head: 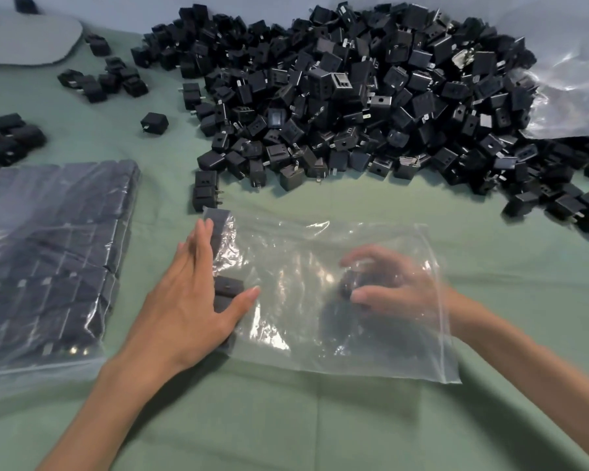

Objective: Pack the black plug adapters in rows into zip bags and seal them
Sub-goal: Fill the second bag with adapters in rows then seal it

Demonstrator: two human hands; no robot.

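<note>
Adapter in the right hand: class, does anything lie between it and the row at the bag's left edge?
Nothing visible does. The right hand holds the adapter inside the zip bag; only empty bag lies before the row, touched by the left hand.

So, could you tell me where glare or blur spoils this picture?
Head view: the right hand inside the zip bag is motion-blurred and veiled by plastic glare; the left hand is sharp; the filled bag at left is hazed by reflections.
</note>
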